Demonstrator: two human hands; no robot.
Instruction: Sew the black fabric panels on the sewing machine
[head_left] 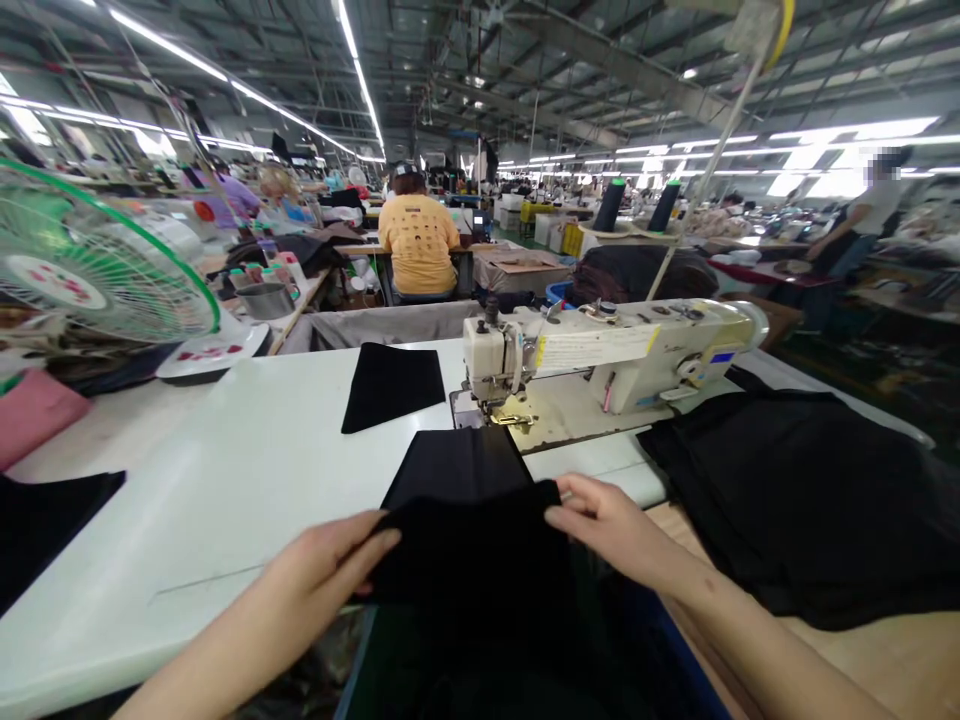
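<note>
A black fabric panel [465,540] stretches between my two hands at the front edge of the sewing table [247,430]. Its left edge is pinched in my left hand [330,550]. At the upper right corner my right hand [600,520] grips it between thumb and fingers. The far end of the fabric lies flat on the tabletop, close in front of the sewing machine [600,350]. The needle area sits just beyond that far end. Another black fabric piece [394,385] lies flat to the left of the machine head.
To the right is a pile of black fabric [810,490]. More black fabric [52,520] lies at the left edge, near pink cloth [45,410]. A fan [97,260] stands back left. A person in a yellow shirt [418,240] sits ahead, beyond the table.
</note>
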